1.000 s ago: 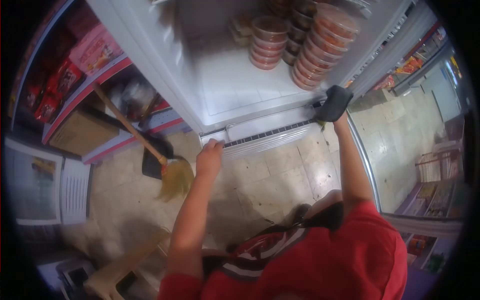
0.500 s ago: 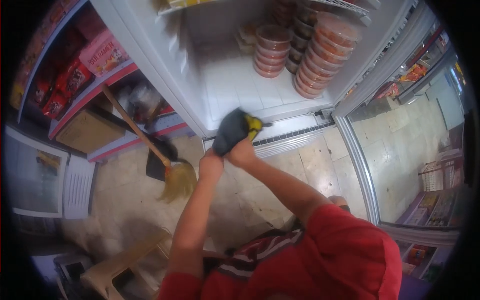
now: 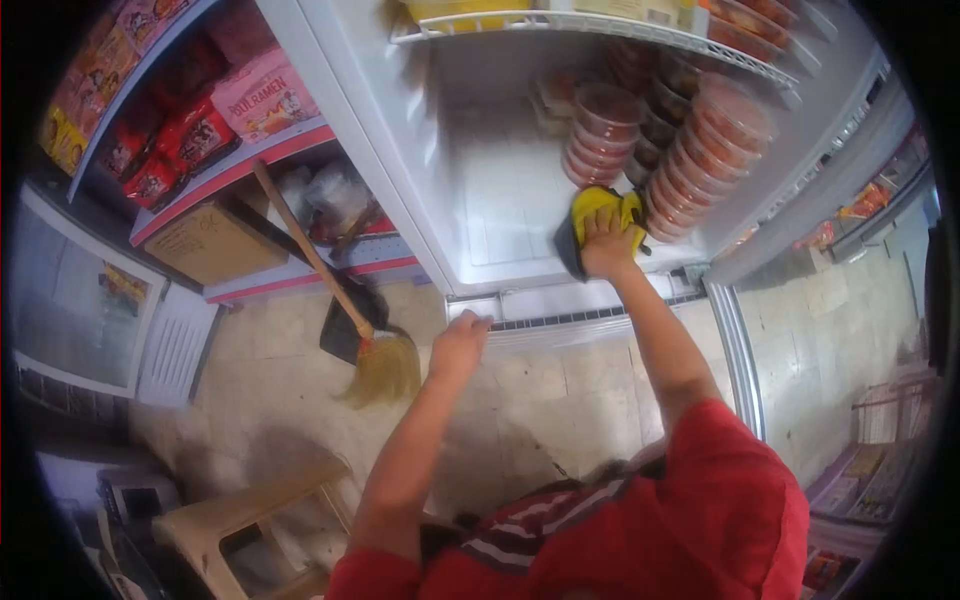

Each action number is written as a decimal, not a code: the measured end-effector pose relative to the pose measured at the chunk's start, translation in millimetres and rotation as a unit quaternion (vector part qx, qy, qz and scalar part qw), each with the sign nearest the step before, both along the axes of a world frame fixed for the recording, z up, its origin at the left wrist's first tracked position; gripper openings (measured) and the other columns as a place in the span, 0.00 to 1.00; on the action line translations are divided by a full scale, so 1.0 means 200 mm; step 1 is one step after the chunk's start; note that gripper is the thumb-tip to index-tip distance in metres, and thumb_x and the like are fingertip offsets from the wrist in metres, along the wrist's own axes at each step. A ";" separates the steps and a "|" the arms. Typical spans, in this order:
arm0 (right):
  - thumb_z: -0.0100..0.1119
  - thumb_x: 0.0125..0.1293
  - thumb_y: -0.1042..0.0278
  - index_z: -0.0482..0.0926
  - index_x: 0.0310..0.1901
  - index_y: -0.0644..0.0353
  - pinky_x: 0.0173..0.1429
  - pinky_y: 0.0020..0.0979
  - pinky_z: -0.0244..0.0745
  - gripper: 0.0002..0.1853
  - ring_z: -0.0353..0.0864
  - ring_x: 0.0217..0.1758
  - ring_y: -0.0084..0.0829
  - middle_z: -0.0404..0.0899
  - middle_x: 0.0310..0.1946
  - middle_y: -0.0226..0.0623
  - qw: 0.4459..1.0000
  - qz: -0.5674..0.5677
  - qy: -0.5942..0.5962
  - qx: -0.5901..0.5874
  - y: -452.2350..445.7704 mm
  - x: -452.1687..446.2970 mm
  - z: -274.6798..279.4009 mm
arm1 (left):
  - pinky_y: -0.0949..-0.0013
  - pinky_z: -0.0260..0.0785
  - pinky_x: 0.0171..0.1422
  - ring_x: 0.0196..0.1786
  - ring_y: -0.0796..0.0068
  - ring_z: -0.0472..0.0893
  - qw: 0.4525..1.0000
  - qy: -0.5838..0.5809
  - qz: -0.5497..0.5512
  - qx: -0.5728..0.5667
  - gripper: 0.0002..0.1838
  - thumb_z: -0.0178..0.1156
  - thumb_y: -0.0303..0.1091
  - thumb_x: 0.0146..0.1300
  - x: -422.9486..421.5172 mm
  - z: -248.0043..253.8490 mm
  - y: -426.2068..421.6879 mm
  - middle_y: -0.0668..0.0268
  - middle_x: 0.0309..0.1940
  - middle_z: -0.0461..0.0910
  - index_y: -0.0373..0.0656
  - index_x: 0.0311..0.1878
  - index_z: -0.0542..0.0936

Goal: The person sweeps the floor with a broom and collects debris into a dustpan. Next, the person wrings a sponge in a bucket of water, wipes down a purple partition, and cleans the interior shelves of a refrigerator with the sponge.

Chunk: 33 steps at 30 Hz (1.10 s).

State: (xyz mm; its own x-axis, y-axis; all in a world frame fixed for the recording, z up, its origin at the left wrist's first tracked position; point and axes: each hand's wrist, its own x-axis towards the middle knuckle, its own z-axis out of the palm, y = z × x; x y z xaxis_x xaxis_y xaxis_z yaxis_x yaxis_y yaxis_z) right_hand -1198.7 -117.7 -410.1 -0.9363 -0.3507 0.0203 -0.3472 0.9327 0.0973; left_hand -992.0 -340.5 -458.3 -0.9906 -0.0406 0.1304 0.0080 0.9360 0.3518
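My right hand (image 3: 607, 245) presses a yellow and dark grey cloth (image 3: 570, 250) onto the white floor of an open fridge (image 3: 500, 220), its fingers spread over the yellow side. Close beside the cloth stand stacked clear tubs of red food (image 3: 705, 165), with a shorter stack of tubs (image 3: 603, 135) just behind it. Outside the fridge's front sill, my left hand (image 3: 462, 345) hangs with its fingers curled in, and nothing shows in them. Whether it touches the sill I cannot tell.
A broom (image 3: 385, 365) leans on the shelf at left, over a black dustpan (image 3: 350, 325). A cardboard box (image 3: 210, 245) sits on the low shelf below ramen packs (image 3: 265, 95). The fridge door (image 3: 740, 360) stands open at right. Near my legs is a tan stool (image 3: 250, 500).
My hands were together on the cloth at the fridge's front edge. My right hand has carried the cloth right and inward onto the fridge floor; my left hand has let go.
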 end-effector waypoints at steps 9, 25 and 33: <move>0.47 0.62 0.46 0.54 0.71 0.52 0.75 0.52 0.36 0.37 0.43 0.77 0.41 0.47 0.74 0.39 0.960 0.259 -0.057 -0.092 -0.36 -0.31 -0.05 | 0.64 0.74 0.41 0.42 0.66 0.78 1.000 0.002 -0.011 0.016 0.16 0.59 0.31 0.57 -0.01 0.01 -0.01 0.67 0.37 0.74 0.54 0.51 0.80; 0.55 0.55 0.71 0.74 0.56 0.53 0.55 0.37 0.71 0.23 0.78 0.51 0.43 0.78 0.50 0.45 0.875 0.383 -0.145 -0.257 -0.58 -0.07 -0.09 | 0.62 0.74 0.43 0.44 0.64 0.78 0.999 -0.038 0.010 -0.004 0.18 0.58 0.29 0.58 -0.01 0.01 0.02 0.67 0.39 0.75 0.53 0.53 0.78; 0.42 0.68 0.70 0.70 0.55 0.68 0.52 0.31 0.73 0.18 0.78 0.47 0.31 0.78 0.46 0.40 0.415 -0.054 -0.399 -0.816 -0.09 0.49 0.08 | 0.61 0.68 0.58 0.51 0.59 0.75 0.990 0.129 0.056 -0.017 0.22 0.61 0.35 0.55 0.31 0.08 0.23 0.62 0.50 0.75 0.47 0.55 0.76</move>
